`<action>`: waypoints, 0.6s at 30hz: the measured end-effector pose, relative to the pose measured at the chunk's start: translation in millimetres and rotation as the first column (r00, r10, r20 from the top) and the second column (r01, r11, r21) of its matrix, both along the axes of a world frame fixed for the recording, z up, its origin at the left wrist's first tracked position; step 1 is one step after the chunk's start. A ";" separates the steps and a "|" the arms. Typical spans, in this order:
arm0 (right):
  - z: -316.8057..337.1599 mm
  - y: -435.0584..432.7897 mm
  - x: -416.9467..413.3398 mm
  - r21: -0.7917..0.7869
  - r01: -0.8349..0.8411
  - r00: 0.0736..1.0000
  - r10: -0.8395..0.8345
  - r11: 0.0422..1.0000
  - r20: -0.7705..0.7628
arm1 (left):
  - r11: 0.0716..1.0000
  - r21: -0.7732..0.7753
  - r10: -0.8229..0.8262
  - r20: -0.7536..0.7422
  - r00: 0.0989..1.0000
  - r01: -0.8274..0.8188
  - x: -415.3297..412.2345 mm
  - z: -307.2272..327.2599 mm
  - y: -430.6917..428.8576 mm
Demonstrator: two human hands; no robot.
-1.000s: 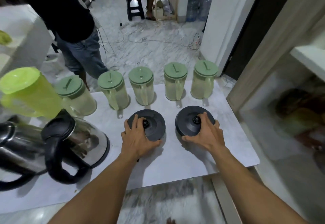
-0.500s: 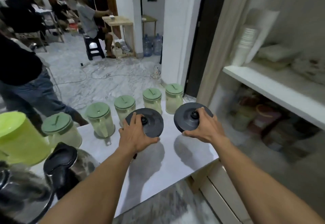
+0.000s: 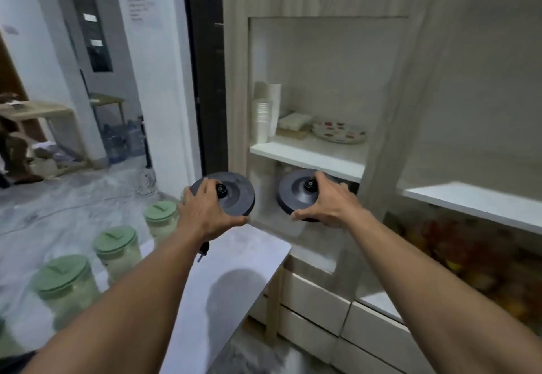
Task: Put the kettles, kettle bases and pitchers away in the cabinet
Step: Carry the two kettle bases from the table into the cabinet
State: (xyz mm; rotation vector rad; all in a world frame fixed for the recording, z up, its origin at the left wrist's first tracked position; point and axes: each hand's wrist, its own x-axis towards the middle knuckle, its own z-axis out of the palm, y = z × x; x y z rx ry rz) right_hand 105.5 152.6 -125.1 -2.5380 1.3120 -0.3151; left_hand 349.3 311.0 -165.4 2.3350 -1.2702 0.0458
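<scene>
Kettle bases (image 3: 234, 197) gripped in both hands' fingers (image 3: 205, 185).

Grey marble floor (image 3: 58, 206), white pillar (image 3: 158, 80), wooden table (image 3: 38, 109) far left.

**Both Arms Out, Each Hand Gripping**

Both bare forearms reach forward, roughly parallel and well apart. The left hand (image 3: 205, 215) holds the left kettle base (image 3: 237, 197) raised, fingers (image 3: 202, 190) spread over its top, thumb at the near rim. The right hand (image 3: 328, 206) grips the right kettle base (image 3: 291, 194) likewise, thumb stretched along the near edge.
</scene>
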 end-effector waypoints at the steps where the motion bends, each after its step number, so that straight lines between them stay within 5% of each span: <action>1: 7.3 3.0 -14.9 0.000 0.023 1.000 -0.023 1.000 0.005 | 1.000 -0.001 -0.025 0.005 1.000 0.025 -7.2 5.8 -6.8; 18: 101.4 47.2 -252.3 -0.057 0.444 0.896 -0.440 0.894 0.066 | 0.874 -0.030 -0.482 0.077 0.873 0.486 -187.8 103.5 -94.1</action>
